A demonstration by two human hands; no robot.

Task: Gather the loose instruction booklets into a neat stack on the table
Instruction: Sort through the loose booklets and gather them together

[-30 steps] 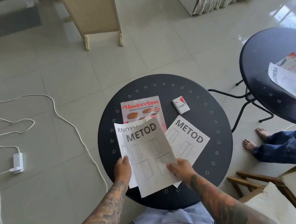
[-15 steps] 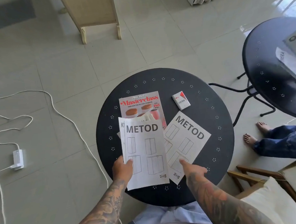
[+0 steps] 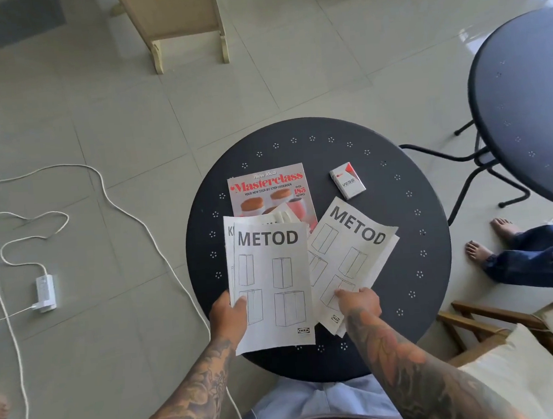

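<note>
the left hand (image 3: 227,317) is gripping the near edge of a metod booklet (image 3: 273,281) stacked on another over the round black table (image 3: 413,265). the right hand (image 3: 362,303) is pinching the second metod booklet (image 3: 353,253) lying askew just beside it, near a masterclass cookbook (image 3: 269,190).

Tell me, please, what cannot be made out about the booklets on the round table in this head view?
- Booklet under the left METOD booklet: only a "K" shows on its title; the top sheet covers the rest.
- Masterclass cookbook: lower half hidden by the booklets.
- Right METOD booklet: how many lie beneath is unclear.
- Small print by the IKEA logos: too small.
</note>
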